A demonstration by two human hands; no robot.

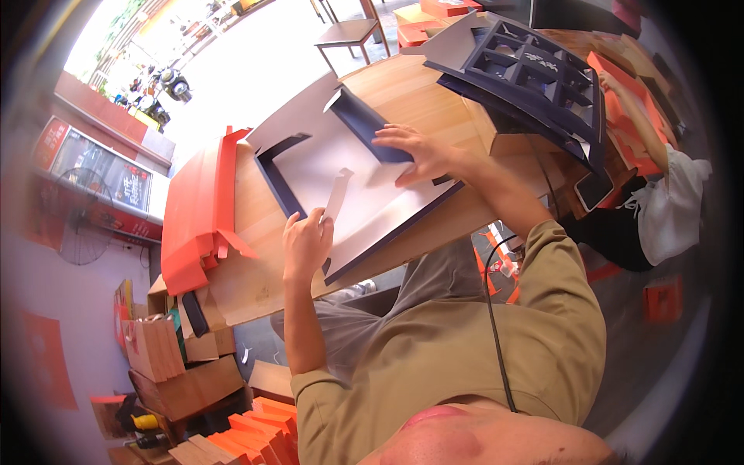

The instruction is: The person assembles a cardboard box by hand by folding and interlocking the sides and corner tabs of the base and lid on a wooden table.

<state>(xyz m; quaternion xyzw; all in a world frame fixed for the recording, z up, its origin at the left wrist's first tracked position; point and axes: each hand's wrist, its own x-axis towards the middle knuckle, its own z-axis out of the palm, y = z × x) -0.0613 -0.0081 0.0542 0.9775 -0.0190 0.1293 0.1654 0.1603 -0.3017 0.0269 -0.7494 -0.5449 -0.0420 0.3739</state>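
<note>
A large cardboard box blank [372, 201], white inside and dark blue outside, lies unfolded on the wooden table with some edges standing up. My left hand [308, 242] is at its near left, fingers closed on a narrow white strip [338, 195] that sticks up over the white face. Whether the strip is joined to the blank I cannot tell. Above the blank's right side, my right hand [422, 155] has its fingers spread beside a raised dark blue flap [358, 120]. Nothing shows in that hand.
Folded orange-red card [203, 203] lies at the table's left. Dark blue divided trays [527, 66] are stacked at the far right. Another person in a white top [673, 205] handles orange card there. A black cable [488, 287] hangs along my front. Cartons [194, 387] stand lower left.
</note>
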